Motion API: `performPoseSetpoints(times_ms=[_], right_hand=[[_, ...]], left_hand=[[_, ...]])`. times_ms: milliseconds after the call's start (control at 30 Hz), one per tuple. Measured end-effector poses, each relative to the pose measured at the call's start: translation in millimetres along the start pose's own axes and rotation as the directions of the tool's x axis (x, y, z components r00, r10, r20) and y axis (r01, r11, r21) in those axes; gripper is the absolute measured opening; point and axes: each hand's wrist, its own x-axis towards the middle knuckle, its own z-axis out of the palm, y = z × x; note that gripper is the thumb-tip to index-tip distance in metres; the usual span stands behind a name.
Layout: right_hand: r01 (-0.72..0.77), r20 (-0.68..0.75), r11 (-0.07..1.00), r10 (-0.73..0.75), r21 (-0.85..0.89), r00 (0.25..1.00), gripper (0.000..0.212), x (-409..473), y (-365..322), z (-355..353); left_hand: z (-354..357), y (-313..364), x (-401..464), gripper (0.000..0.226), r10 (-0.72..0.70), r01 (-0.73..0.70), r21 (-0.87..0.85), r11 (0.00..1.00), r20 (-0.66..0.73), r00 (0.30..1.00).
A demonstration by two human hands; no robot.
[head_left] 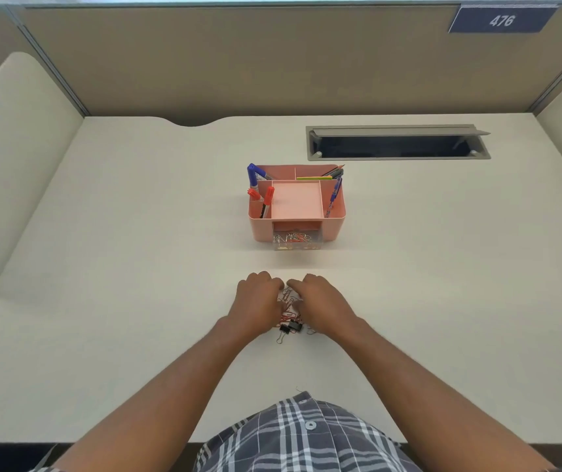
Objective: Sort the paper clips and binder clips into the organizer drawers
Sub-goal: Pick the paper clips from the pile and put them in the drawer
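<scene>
A pink desk organizer (334, 216) stands mid-desk. Its clear front drawer (296, 242) is pulled out and holds several red and silver paper clips. Nearer to me lies a small pile of paper clips (288, 306), red and silver, with two black binder clips (290, 327) at its near edge. My left hand (259, 301) and my right hand (320, 301) rest palm down on either side of the pile, fingers curled in over it. The hands hide much of the pile, and whether either one grips clips is not visible.
The organizer's upper compartments hold red and blue markers (266, 197), a blue pen (335, 192) and pencils (332, 172). A recessed cable slot with a raised lid (397, 143) sits at the back right. Beige partition walls surround the desk.
</scene>
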Motion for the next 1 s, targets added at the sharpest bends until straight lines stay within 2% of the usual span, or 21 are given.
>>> performPoseSetpoints(times_ms=[200, 433, 600, 733, 867, 1000], right_hand=[[-0.005, -0.025, 0.999, 0.004, -0.033, 1.0, 0.016, 6.8, -3.7, 3.0], [-0.055, -0.004, 0.998, 0.055, -0.044, 0.998, 0.012, 5.6, 0.1, -2.1], [-0.054, -0.012, 0.997, 0.053, -0.052, 0.999, 0.015, 2.8, 4.6, -2.6], [-0.075, -0.04, 0.996, 0.077, 0.049, 0.996, 0.015, 1.1, 7.8, -7.8], [-0.15, -0.055, 0.967, 0.165, 0.206, 0.985, 0.017, 3.3, 10.8, -16.7], [-0.237, -0.017, 0.903, 0.26, 0.358, 0.965, 0.016, 4.4, 13.3, -22.7]], left_hand=[[3.4, 0.0, 0.5, 0.015, -0.007, 0.011, 0.107, 0.994, -0.042, 0.999], [7.5, 1.5, 2.2, 0.004, 0.027, -0.028, -0.006, 1.0, -0.053, 0.998], [9.2, 1.4, 2.1, 0.014, 0.034, -0.039, -0.068, 0.997, -0.066, 0.997], [12.1, -1.0, 1.2, 0.024, 0.025, -0.035, -0.122, 0.992, -0.083, 0.996], [9.5, -3.5, 3.2, 0.032, -0.011, -0.013, -0.205, 0.979, -0.113, 0.993], [2.4, -4.1, 7.0, 0.027, -0.017, -0.019, -0.24, 0.971, -0.145, 0.989]])
